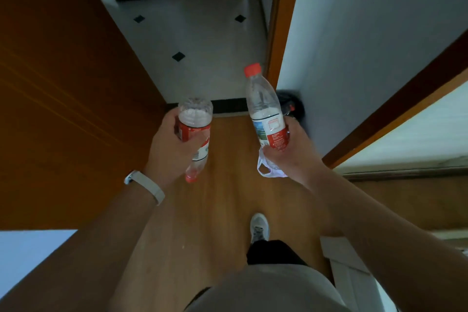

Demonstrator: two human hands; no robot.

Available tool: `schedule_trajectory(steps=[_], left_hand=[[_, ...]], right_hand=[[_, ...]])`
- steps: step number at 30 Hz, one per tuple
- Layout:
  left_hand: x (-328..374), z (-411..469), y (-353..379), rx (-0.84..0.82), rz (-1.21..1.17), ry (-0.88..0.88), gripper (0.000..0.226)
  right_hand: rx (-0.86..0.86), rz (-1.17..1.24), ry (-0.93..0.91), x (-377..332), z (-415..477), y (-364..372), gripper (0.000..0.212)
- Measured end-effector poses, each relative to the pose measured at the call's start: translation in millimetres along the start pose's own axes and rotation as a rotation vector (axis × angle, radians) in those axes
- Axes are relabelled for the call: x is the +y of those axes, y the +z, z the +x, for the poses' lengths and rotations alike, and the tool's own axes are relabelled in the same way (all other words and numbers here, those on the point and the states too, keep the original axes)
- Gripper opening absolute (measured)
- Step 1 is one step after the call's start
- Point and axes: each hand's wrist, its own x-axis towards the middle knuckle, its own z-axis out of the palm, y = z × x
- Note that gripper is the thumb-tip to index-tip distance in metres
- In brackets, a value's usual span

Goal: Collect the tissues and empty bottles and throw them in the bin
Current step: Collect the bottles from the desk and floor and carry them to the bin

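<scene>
Wood-plank flooring (222,210) runs ahead to a doorway, with pale tiles dotted by black diamonds beyond it, and we're walking, one grey trainer (259,228) out in front. Far left, a big brown wooden door (63,83) stands open. Next along, the left hand (169,149), white band at the wrist, is wrapped around a clear plastic bottle with a red label (195,132). That one is carried upside down, red cap pointing at the floor near us, base tipped away. Across to the right hand (291,152), fingers closed around a second clear, red-capped plastic bottle (266,111), held cap up and leaning a little left; bunched under the same palm is a scrap of white tissue or thin plastic (268,171), hard to say which. Both bottles look empty.

Now the key spot: a dark, bag-lined bin (291,105), it seems, tucked on the floor at the foot of the pale right-hand wall, just past the right hand. So the right hand is clearly the nearer, and its load likely drops first; the left must cross over to the right.
</scene>
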Motion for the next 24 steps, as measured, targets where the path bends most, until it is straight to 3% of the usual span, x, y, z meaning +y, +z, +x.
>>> schedule_trajectory(steps=[15,24], left_hand=[[41,128,10,-0.048,0.005,0.087,0.054],[11,240,-7,-0.258,-0.008,0.138,0.059]], right_hand=[[0.054,-0.015,0.023,-15,120,-16,0.056],[0.229,-0.101,0.152,-38,173,16,0.064]])
